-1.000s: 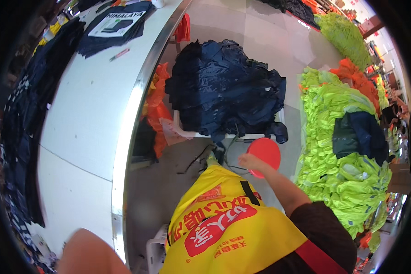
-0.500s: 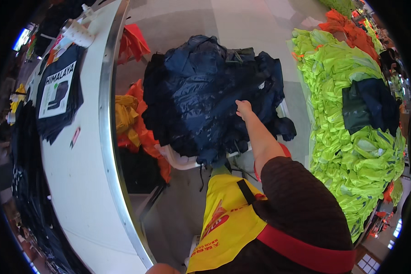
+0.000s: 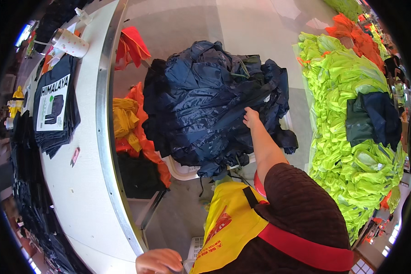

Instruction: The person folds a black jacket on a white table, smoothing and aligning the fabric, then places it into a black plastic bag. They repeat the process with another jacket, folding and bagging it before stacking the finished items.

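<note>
A big heap of dark navy garments [image 3: 201, 105], shiny and crumpled, lies in front of me on a white plastic basket [image 3: 180, 170]. My right hand [image 3: 251, 118] reaches to the right part of the heap, its fingers closed on a fold of a navy garment. My left hand [image 3: 159, 261] is low at the lower edge, beside the metal rim of the white table. Its fingers are curled, and what they hold, if anything, is hidden.
On the white table [image 3: 86, 182] to my left are a stack of dark packages [image 3: 57, 107], a patterned tumbler [image 3: 71, 42] and a small pink tool [image 3: 75, 156]. Orange and yellow garments [image 3: 125, 118] lie beneath its edge. A neon-yellow garment pile [image 3: 338, 128] stands at right.
My left hand has come further into view at the lower edge. My right hand stays at the heap; the whole view has shifted slightly.
</note>
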Demonstrator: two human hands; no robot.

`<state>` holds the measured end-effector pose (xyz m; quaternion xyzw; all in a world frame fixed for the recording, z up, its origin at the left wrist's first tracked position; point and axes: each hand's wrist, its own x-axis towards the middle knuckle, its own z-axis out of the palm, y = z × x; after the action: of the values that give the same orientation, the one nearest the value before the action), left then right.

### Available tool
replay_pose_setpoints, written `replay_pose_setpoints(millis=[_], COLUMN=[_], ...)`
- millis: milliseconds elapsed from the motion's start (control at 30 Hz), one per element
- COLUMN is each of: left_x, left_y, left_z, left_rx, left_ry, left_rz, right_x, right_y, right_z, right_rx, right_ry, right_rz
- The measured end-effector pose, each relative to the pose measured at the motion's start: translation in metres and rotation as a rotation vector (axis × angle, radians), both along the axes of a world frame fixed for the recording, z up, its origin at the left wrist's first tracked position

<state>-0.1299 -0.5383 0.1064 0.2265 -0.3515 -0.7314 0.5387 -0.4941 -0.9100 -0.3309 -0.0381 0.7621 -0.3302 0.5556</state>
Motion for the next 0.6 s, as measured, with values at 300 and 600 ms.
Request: replay_pose_setpoints(millis=[300, 600], left_x=[-0.027, 0.02], left_y=[0.022, 0.071], left_z=[-0.065, -0.057], left_rx=[0.356, 0.496], left_ry=[0.083, -0.464], left_rz=[0.479, 0.763], right_x=[0.037, 0.099], right_y=[-0.012, 0.185], right_z=[0.025, 0.356], right_rx=[-0.279, -0.781], right_ry=[0.616, -0.432], right_rz=[-0.031, 0.731])
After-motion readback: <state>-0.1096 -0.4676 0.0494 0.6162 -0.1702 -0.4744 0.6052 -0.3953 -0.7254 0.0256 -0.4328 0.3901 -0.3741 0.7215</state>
